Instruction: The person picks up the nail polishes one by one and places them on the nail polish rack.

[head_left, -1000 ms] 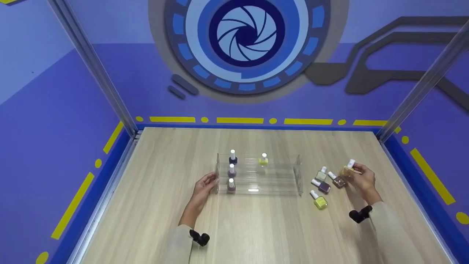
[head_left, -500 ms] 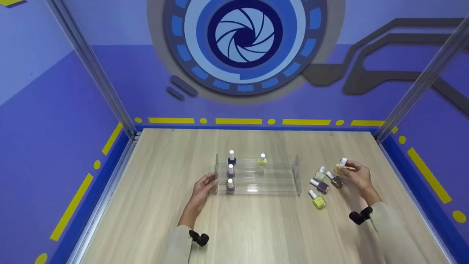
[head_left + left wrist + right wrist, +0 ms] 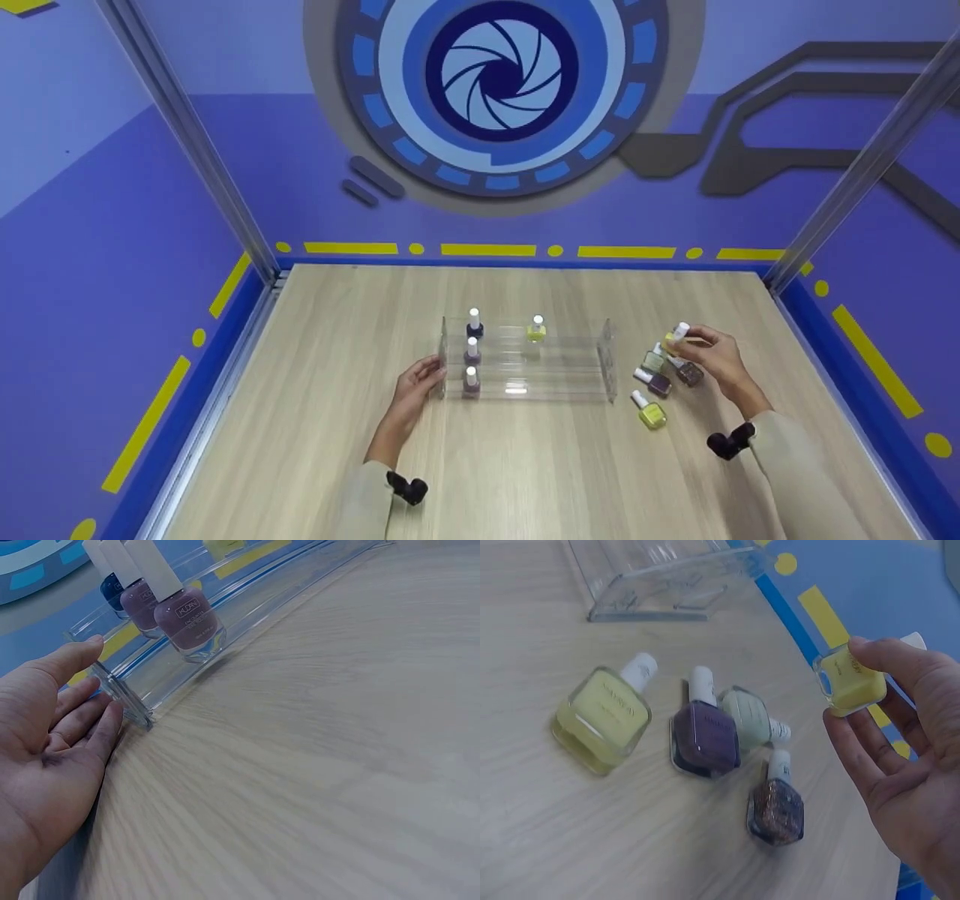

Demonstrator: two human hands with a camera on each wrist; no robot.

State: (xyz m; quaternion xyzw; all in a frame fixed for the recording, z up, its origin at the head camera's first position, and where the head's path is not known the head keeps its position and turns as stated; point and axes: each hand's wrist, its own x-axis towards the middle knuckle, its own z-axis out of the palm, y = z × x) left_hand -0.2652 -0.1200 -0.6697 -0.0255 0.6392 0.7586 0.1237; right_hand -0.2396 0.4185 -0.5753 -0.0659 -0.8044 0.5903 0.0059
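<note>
In my right hand (image 3: 716, 358) a yellow nail polish bottle (image 3: 847, 679) is pinched between thumb and fingers, raised off the table, its white cap toward the palm. Below and beside it lie a pale green bottle (image 3: 744, 716), a dark purple one (image 3: 703, 739), a glittery brown one (image 3: 776, 810) and another yellow one (image 3: 604, 720). My left hand (image 3: 56, 735) touches the left end panel of a clear tiered rack (image 3: 562, 367), fingers loosely bent. Standing in the rack's left column are a dark blue bottle (image 3: 112, 592) and two mauve bottles (image 3: 187, 619); a yellow bottle (image 3: 536, 330) stands mid top tier.
The wooden table (image 3: 525, 472) is bounded by blue-purple panels (image 3: 247, 180) at the back and sides, with metal posts (image 3: 187, 142) at the back corners. The loose bottles lie between the rack's right end and my right hand.
My right hand has moved left with the yellow nail polish bottle, now over the loose bottles' far side. My left hand and the rack stay in place.
</note>
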